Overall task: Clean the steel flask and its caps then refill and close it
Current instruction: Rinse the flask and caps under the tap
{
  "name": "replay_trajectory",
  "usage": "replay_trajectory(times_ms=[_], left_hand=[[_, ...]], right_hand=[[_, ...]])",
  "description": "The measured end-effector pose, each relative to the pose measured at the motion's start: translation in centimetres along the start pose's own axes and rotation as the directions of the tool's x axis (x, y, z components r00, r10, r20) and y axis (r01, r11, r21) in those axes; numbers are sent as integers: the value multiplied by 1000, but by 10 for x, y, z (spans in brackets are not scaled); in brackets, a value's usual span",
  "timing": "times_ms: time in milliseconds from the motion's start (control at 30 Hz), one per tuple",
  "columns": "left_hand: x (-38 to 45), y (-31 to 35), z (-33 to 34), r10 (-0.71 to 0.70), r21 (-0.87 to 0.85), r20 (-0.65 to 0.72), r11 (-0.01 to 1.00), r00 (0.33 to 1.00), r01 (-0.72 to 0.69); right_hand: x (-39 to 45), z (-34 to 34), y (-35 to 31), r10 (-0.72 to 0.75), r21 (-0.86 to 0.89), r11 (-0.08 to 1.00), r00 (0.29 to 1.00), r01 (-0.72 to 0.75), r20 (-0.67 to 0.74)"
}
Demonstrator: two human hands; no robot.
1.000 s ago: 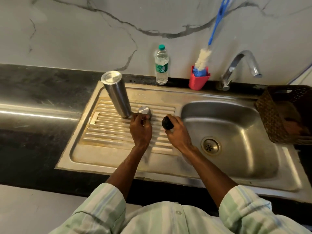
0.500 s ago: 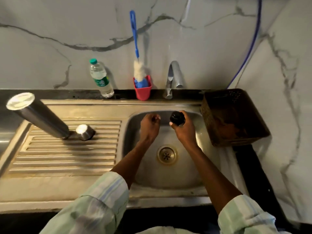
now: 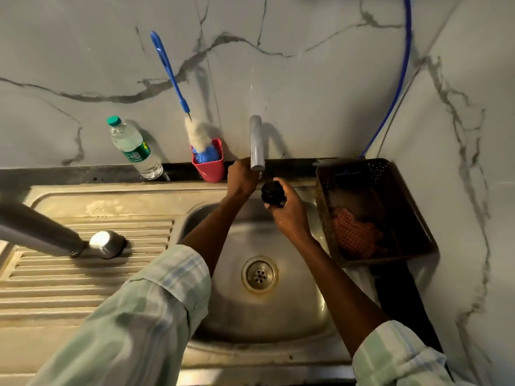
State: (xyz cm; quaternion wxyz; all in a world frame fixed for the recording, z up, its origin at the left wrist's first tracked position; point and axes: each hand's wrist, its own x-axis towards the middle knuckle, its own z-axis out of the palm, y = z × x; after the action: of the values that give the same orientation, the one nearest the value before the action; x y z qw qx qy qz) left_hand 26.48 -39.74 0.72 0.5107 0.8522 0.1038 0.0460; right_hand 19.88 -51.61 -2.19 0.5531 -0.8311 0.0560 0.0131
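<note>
Over the one sink [image 3: 223, 316], the right hand [image 3: 289, 210] grips one black cap [image 3: 272, 191] under the single tap [image 3: 256, 143], the left hand [image 3: 241, 176] reaches behind the spout with its fingers hidden, and one steel flask [image 3: 36, 232] and one steel cap [image 3: 106, 243] stand on the left drainboard

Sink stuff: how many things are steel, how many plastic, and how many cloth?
Steel: 4 - flask, steel cap, tap, sink
Plastic: 5 - black cap, water bottle, brush, red cup, basket
Cloth: 1 - orange cloth
Total: 10
</note>
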Motion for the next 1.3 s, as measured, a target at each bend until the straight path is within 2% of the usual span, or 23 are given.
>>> replay_trajectory(times_ms=[100,267,567,633,700,833,900,967,1067,1200,1300], left_hand=[[0,5,-3,13,69,-25,998,1000,-12],[6,-3,-6,43,81,-33,996,999,-40],[17,-40,-4,-102,-284,18,953,995,103],[11,-45,-2,-116,-372,47,920,992,125],[-2,-52,-1,-190,-457,97,864,977,213],[-35,-74,-4,-320,-425,305,797,897,429],[-49,-85,-7,-316,-505,367,722,875,472],[-60,-90,-11,-285,-582,403,653,869,484],[-68,-88,-15,-244,-572,430,671,869,472],[-74,-84,-15,-281,-592,439,625,853,510],[-79,-83,-13,-325,-595,461,577,826,559]], right_hand=[[4,5,0,-6,-1,1000,1000,6,27],[6,12,-6,-10,24,1000,999,9,43],[4,21,-7,0,20,1000,998,-1,59],[3,23,-2,20,22,1000,998,-22,65],[1,24,2,78,48,996,994,-81,71],[-2,26,13,169,48,984,981,-174,93],[-8,25,17,199,75,975,972,-209,122],[-16,22,19,214,111,966,965,-232,148],[-24,18,19,225,167,954,962,-249,153],[-29,12,19,270,278,910,949,-307,162],[-33,11,19,253,290,917,962,-273,103]])
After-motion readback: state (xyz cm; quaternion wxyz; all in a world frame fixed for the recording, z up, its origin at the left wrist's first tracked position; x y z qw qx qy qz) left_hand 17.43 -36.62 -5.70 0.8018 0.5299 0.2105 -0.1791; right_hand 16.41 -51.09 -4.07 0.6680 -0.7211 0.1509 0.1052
